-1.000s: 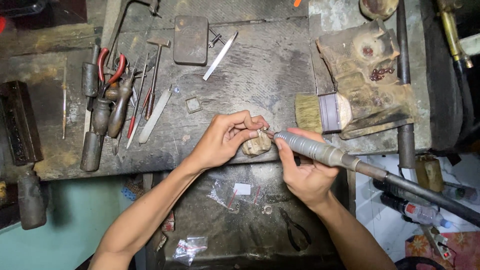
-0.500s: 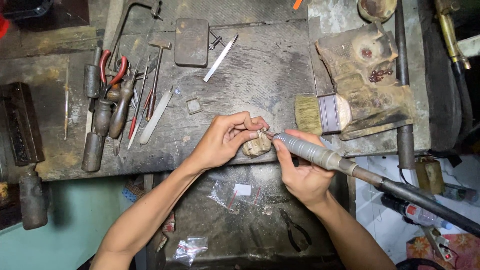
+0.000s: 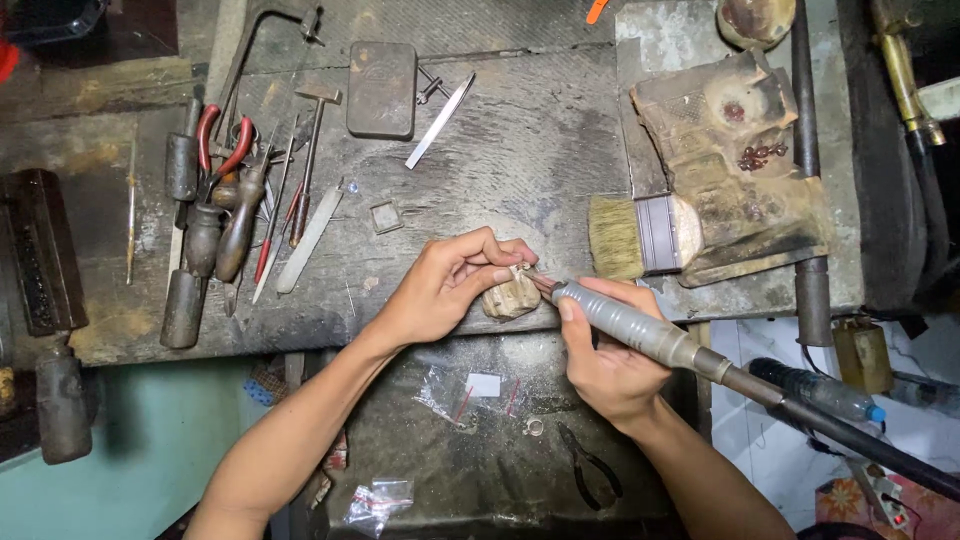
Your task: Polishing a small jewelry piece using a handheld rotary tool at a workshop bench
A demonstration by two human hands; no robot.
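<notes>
Small metal piece (image 3: 520,270), too tiny to be made out in detail, is pinched between the thumb and fingertips of the left hand (image 3: 450,285) and braced on a worn wooden peg (image 3: 510,298) at the front edge of the table (image 3: 500,160). The left fingers are closed tight on it. A rotary handpiece (image 3: 625,325) is gripped like a pen in the right hand (image 3: 605,370), whose fingers are wrapped shut around its grey barrel; the thin tip is laid against the piece, and a dark flexible shaft (image 3: 850,435) is led off to the right. The step in hand is judged to be grinding or drilling of the piece. For the next move, a steady brace on the peg and light, even pressure at the tip are called for, with the piece turned by the left fingers as needed.

Just right of the hands a flat brush (image 3: 635,235) is laid beside a scorched block (image 3: 735,160). To the left, pliers with red handles (image 3: 220,150), files and a small hammer (image 3: 308,165) are ranged. Below, a tray (image 3: 400,400) is seen with small plastic bags (image 3: 378,498) and black pliers (image 3: 590,465).
</notes>
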